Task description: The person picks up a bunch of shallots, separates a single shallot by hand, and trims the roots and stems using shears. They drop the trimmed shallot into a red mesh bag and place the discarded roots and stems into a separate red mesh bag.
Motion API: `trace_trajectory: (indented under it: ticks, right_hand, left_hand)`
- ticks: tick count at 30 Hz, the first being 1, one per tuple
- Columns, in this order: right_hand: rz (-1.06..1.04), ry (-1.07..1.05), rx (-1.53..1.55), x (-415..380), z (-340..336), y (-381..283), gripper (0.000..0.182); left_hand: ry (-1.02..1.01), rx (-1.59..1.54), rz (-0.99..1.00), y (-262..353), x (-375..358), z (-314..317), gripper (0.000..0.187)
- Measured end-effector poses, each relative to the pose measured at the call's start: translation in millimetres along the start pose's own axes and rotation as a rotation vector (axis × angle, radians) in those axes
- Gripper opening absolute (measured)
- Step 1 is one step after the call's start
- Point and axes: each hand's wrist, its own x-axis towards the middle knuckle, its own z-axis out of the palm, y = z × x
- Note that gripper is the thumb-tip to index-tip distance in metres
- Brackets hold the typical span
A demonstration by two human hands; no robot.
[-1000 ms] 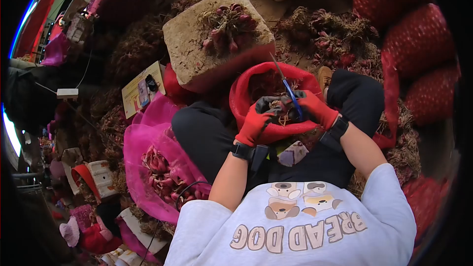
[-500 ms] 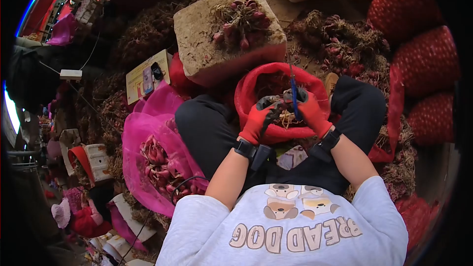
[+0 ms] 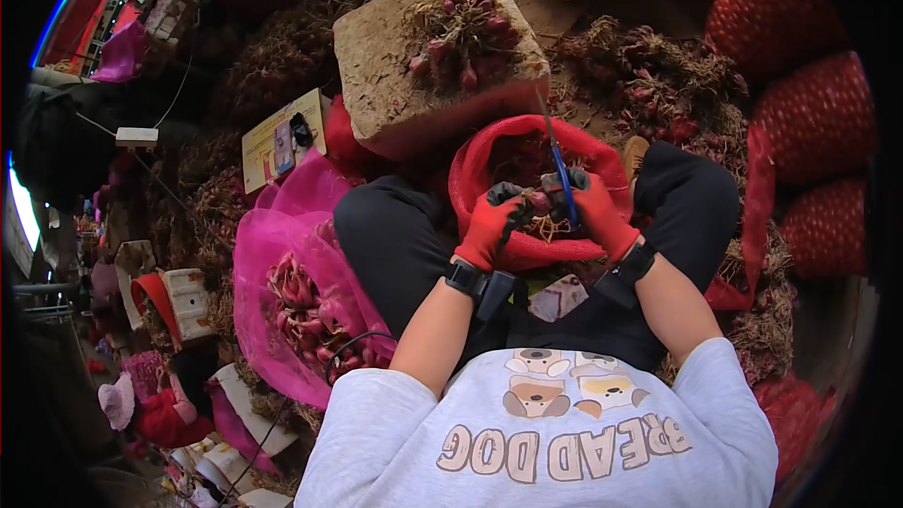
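My left hand (image 3: 493, 218), in a red and black glove, is closed at the near part of the red mesh sack (image 3: 463, 169). Its fingers pinch a small purplish-red shallot (image 3: 537, 199) with dry, straw-like roots or stems hanging below. In my right hand (image 3: 599, 211), gloved alike, is a pair of scissors (image 3: 563, 179) with blue handles, blades pointing up and away toward the foam block. The two hands are close together over the sack's open mouth. Inside the sack, dry trimmings are partly visible.
A dirty foam block (image 3: 386, 66) carries a bunch of shallots (image 3: 467, 38). A pink mesh bag (image 3: 259, 273) of shallots lies at left. Full red sacks (image 3: 814, 118) are stacked at right. Unsorted shallots (image 3: 658, 85) lie behind. Another person (image 3: 165, 409) is at lower left.
My hands have moved slightly apart, and the shallot between them now shows more clearly. The scissors have tilted, their tips shifting left and toward the block.
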Motion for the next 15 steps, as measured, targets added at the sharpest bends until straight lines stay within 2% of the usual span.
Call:
trace_trajectory:
  ticks: [4,6,9,10,13,15]
  right_hand:
    - [0.061,-0.021,0.145,-7.5,-3.8,-8.1,0.028]
    - [-0.043,0.024,0.041,-2.6,-1.8,-1.5,0.027]
    - [-0.148,0.040,-0.185,-3.2,4.7,1.0,0.026]
    - [-0.175,0.038,-0.272,-4.6,6.5,0.3,0.026]
    - [0.002,0.011,0.015,-4.6,1.5,2.7,0.025]
    - [0.047,0.013,0.128,-2.7,-4.0,6.7,0.025]
  left_hand:
    - [-0.048,0.080,-0.013,14.0,-7.0,11.1,0.009]
    - [-0.041,0.020,-0.029,16.7,-8.3,18.0,0.010]
    - [-0.084,0.223,0.004,9.9,-6.4,8.0,0.010]
    - [-0.083,0.200,-0.012,10.2,-7.3,7.6,0.010]
    - [-0.093,0.151,-0.042,9.9,-9.2,5.6,0.011]
    - [-0.116,0.137,-0.035,5.4,-6.4,0.4,0.011]
